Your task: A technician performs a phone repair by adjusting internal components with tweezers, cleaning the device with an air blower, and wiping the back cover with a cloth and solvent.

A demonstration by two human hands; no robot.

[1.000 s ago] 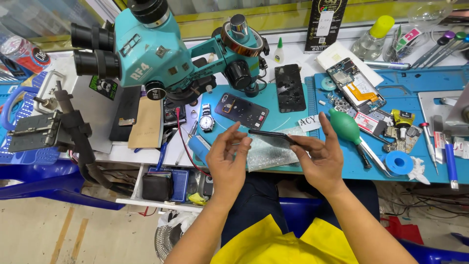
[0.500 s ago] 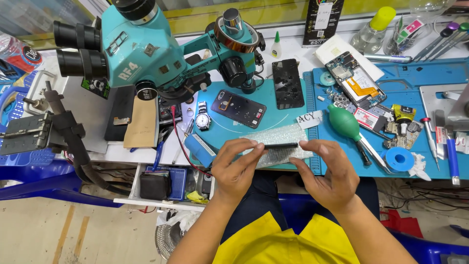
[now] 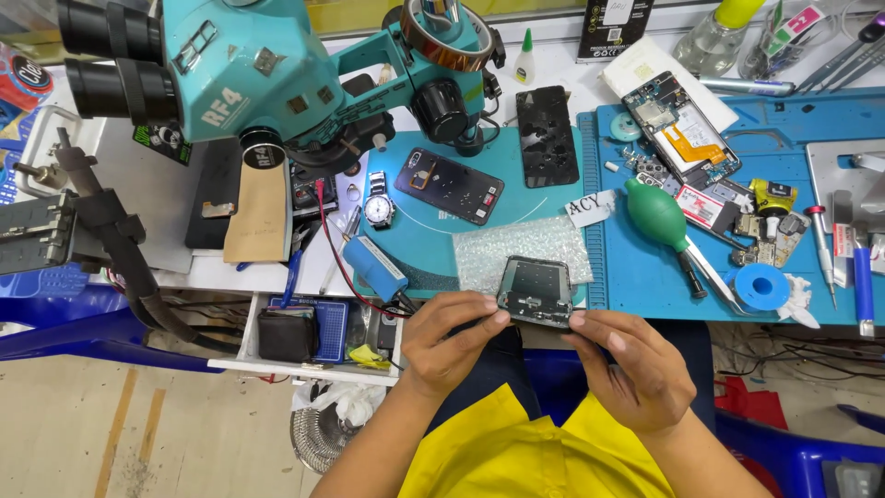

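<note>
At the far left a black clamp stand (image 3: 64,231) stood off the bench, and beside it the teal microscope (image 3: 230,83) hung over the far left of the work area. Below it lay a tan card (image 3: 262,214), then a wristwatch (image 3: 379,209) and a blue block (image 3: 380,267) with a red wire running past.

Your left hand (image 3: 447,341) sat near the bench edge, just left of centre. Its fingers were curled, with thumb and forefinger pinching the left edge of the phone frame (image 3: 535,290). The frame was lifted at the near edge of the bench, over the near end of a bubble-wrap sheet (image 3: 521,249), its inner side facing you. It was tilted, the near edge lowest, and its long axis ran away from you, near to far. So the frame lay right of your left hand and left of your right, between the two.

Your right hand (image 3: 631,364) gripped the frame's near right corner with its fingertips, the other fingers folded. Both hands touched it; neither was clearly nearer.

Farther off, on the teal mat (image 3: 433,249), lay a dark back cover (image 3: 450,184) and a black screen (image 3: 546,136). On the blue mat (image 3: 645,267) to the right lay a green blower (image 3: 656,214), an opened phone (image 3: 680,131), a blue tape roll (image 3: 761,285) and tools (image 3: 857,267).
</note>
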